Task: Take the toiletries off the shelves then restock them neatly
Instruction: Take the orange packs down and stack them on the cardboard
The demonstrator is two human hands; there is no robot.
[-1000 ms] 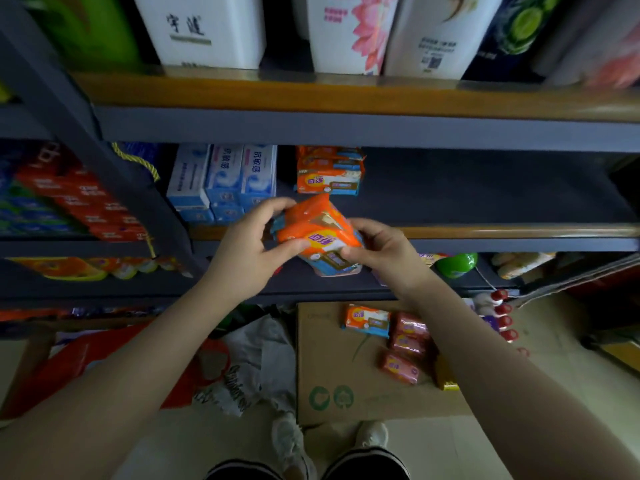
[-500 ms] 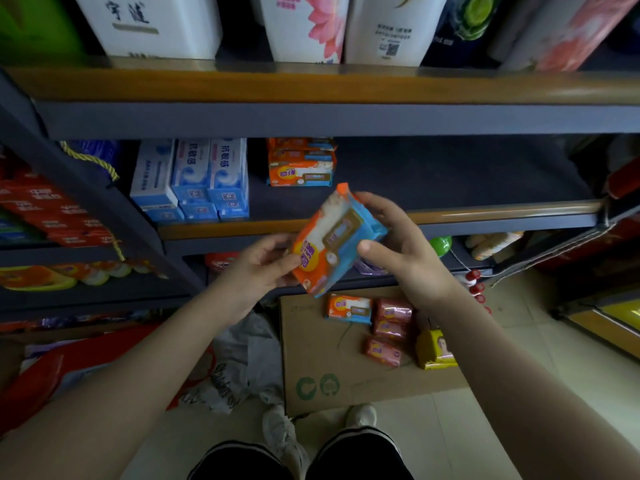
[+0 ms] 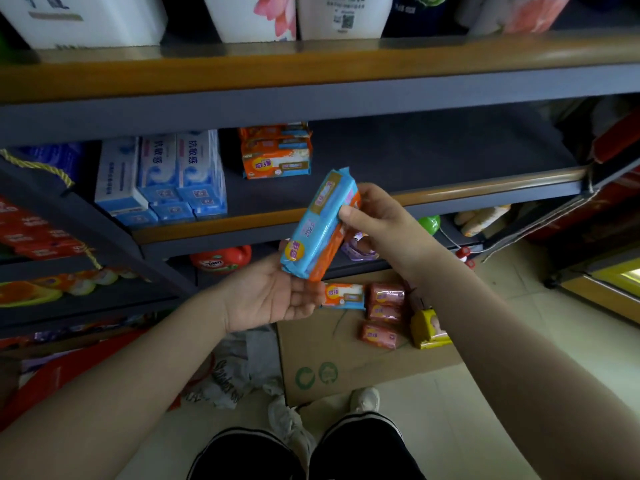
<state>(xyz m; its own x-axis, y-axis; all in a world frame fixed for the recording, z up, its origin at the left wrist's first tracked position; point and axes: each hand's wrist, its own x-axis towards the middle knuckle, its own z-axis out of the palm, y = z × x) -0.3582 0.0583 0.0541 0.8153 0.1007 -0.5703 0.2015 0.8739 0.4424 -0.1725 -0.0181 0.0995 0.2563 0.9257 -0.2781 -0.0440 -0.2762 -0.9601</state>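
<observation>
from the head view, a soap packet (image 3: 320, 225), blue and orange, is held up tilted in front of the middle shelf (image 3: 433, 157). the right hand (image 3: 379, 223) pinches its upper end, thumb curled onto the wrapper; the left hand (image 3: 273, 299) lies flat and relaxed, palm up, under its lower end. on that dark shelf sit a stack of matching packets (image 3: 276, 152) and blue boxes (image 3: 162, 178). below, more small packets (image 3: 382, 311) lie on a flattened cardboard box (image 3: 329, 355) on the pale tiled floor (image 3: 485, 393).

Glossy plastic soap wrapper (image 3: 320, 225), matt cardboard sheet (image 3: 346, 358), wood-trimmed shelf edge (image 3: 311, 67)
</observation>
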